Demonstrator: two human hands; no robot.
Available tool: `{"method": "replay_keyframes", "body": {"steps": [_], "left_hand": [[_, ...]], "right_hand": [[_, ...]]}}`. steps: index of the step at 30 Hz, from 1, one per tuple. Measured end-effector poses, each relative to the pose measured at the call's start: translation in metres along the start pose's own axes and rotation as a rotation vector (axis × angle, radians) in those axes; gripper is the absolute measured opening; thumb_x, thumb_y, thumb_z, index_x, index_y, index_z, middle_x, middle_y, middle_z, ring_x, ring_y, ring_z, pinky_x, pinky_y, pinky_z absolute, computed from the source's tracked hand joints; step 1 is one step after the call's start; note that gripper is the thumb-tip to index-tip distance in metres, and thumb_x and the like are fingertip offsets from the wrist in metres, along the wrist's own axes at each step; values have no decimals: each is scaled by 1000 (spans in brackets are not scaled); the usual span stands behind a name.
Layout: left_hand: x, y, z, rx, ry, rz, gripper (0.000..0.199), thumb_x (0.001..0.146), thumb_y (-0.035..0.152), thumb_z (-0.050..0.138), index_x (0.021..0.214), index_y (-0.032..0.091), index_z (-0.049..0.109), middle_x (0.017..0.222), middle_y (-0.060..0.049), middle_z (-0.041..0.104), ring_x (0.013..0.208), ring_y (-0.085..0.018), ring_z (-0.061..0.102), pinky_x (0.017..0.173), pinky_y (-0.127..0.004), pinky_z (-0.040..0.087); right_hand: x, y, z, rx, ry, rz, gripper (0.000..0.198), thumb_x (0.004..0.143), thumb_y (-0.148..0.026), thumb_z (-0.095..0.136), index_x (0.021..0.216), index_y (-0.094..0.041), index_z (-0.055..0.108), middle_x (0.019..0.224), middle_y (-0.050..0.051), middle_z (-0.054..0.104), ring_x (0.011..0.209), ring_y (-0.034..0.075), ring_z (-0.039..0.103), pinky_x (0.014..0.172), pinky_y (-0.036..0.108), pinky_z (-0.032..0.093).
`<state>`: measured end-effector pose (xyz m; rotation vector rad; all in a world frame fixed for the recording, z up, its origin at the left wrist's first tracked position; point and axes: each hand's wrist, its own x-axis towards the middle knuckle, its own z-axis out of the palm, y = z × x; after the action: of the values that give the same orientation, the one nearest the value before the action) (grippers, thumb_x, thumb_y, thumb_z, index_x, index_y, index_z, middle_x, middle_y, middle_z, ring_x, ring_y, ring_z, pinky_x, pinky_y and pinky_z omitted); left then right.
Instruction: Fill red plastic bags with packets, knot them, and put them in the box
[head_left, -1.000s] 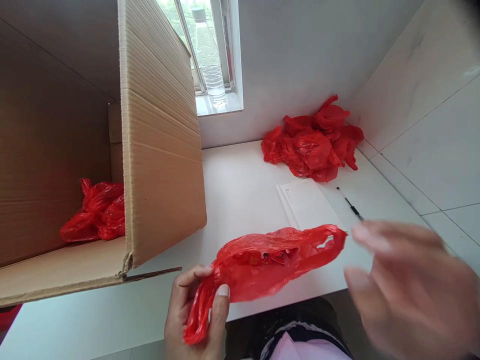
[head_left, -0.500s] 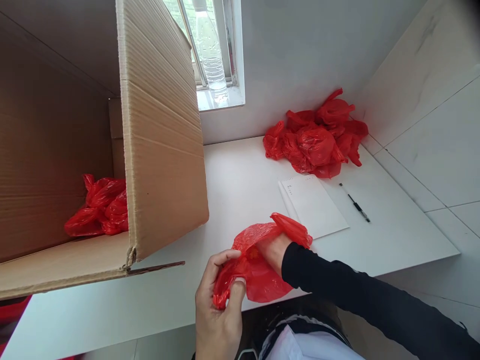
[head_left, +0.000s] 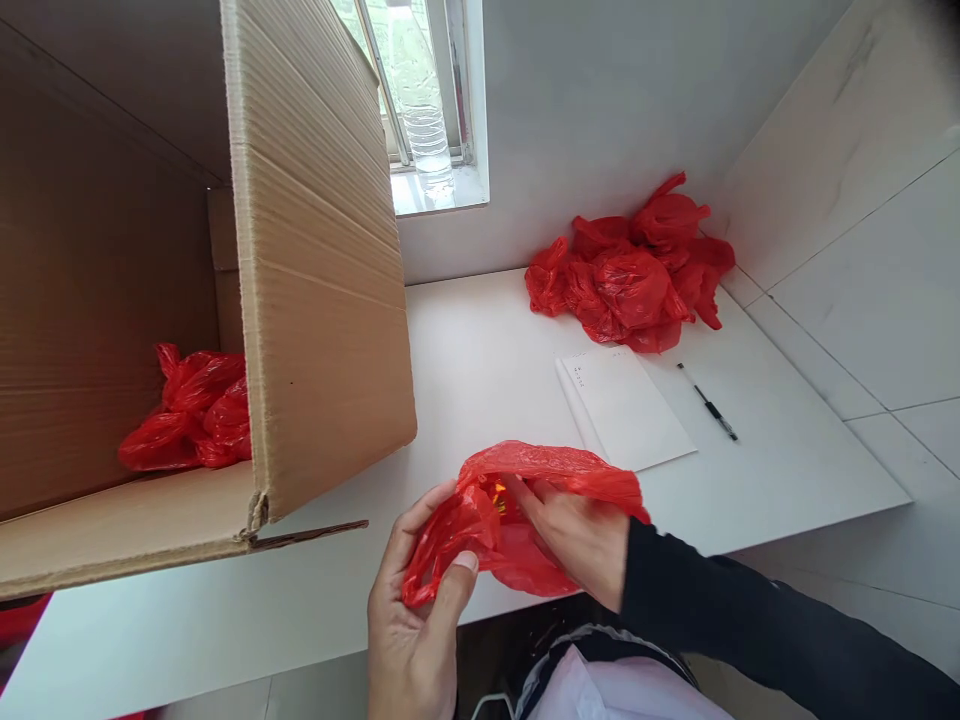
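My left hand (head_left: 420, 590) is closed on the rim of a thin red plastic bag (head_left: 525, 565), its thumb in front and its fingers behind the film. The bag's mouth is spread wide, above the front edge of the table. My right hand (head_left: 581, 530) reaches into the mouth from the right, palm inward, with the fingers I can see stretched out; the other fingertips are hidden by the bag. Close to those fingers, a small shiny yellow-orange item (head_left: 500, 497) shows inside; its kind is unclear.
A big cardboard box (head_left: 330, 290) lies open on the left, with red bags (head_left: 195, 410) inside. More red bags (head_left: 630, 275) are heaped by the wall. White paper (head_left: 637, 410) and a pen (head_left: 707, 402) lie on the white table (head_left: 480, 370). A water bottle (head_left: 427, 120) stands on the windowsill.
My right hand has drawn back to the right, so more of it shows. The bag's mouth is wider, and the yellow-orange item inside is plainer. My left hand has shifted slightly left.
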<state>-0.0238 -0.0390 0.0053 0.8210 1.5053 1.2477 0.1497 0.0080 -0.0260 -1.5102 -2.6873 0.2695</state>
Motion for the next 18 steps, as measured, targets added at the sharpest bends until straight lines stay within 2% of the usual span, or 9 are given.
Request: {"method": "replay_keyframes", "body": {"steps": [2,4,7,9,10,12,14,16,18], "left_hand": [[-2,9,1,61,39,-15,44,84,40,71,125,27,61,133,-5,63,116,-22,64,93,-25,55],[-2,15,-1,181,63,-7,48,82,44,73,126,28,61,130,-6,63,114,-23,65,92,-27,56],[-1,19,-10,354,55,-8,57,81,49,73,132,29,57,127,-7,63,111,-25,66,94,-34,55],[0,20,-18,396,23,2,55,83,50,71,132,29,57,123,-7,66,107,-24,68,92,-32,56],[0,21,-22,398,-5,16,53,83,49,71,131,29,58,120,-7,67,102,-23,69,87,-30,57],[-1,24,-27,385,-55,65,49,85,46,70,129,28,59,113,-6,70,88,-20,71,76,-26,60],[-3,29,-29,351,-82,124,49,85,42,72,130,29,59,102,-4,71,73,-16,71,66,-23,60],[-5,34,-28,317,-77,158,48,85,39,72,130,31,58,95,-1,72,64,-14,70,62,-21,60],[-6,37,-25,324,-51,177,38,86,38,71,122,30,64,92,0,71,61,-12,67,62,-20,58]], "right_hand": [[-15,0,-25,-26,-4,-67,60,83,-7,56,142,-15,47,82,5,67,68,25,65,56,38,51],[-30,7,-53,61,125,-143,49,89,-8,53,138,-15,50,82,3,66,69,20,63,59,35,52],[-45,29,-82,58,311,-142,38,98,-14,46,135,-17,54,107,8,67,96,21,64,88,38,52],[-51,48,-88,-48,315,-92,39,100,-22,46,138,-17,52,122,12,63,113,27,59,108,51,41],[-53,56,-88,-100,293,-71,41,100,-27,45,139,-18,51,123,12,63,115,29,59,112,57,36],[-58,70,-88,-137,237,-14,40,101,-36,41,136,-20,53,111,10,67,103,30,64,103,61,44],[-62,77,-91,-61,217,43,35,102,-38,39,128,-25,57,98,5,69,86,25,67,80,49,57],[-65,77,-100,90,269,90,28,101,-37,43,125,-30,57,99,1,69,80,19,68,59,32,57],[-67,75,-109,232,344,133,30,99,-37,51,128,-34,55,105,-2,69,82,13,68,48,21,52]]}}
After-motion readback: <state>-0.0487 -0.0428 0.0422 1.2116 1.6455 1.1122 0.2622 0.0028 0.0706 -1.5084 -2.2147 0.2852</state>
